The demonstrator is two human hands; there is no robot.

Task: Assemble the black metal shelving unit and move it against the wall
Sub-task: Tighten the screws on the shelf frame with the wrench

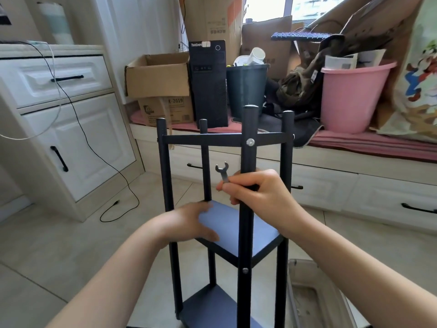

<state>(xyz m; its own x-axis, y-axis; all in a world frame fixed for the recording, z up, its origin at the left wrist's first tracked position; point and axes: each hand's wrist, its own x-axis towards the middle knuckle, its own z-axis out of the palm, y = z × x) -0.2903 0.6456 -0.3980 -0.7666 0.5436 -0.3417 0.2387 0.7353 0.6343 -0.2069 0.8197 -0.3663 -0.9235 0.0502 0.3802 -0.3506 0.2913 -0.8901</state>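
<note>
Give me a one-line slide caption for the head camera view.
Right hand holds a small wrench against the black shelving unit's post; left hand steadies its middle shelf.

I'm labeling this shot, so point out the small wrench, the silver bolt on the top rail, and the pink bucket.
small wrench (222, 172): head view, on its open-ended head.
silver bolt (250, 142): head view, on the bolt head.
pink bucket (350, 100): head view, on its outer wall.

Black metal shelving unit (246, 235) upright on tiled floor (47, 245), right hand (257, 190) gripping front post and pinching small wrench (222, 172), left hand (189, 223) resting on middle shelf (243, 228), pink bucket (350, 95) behind
</note>
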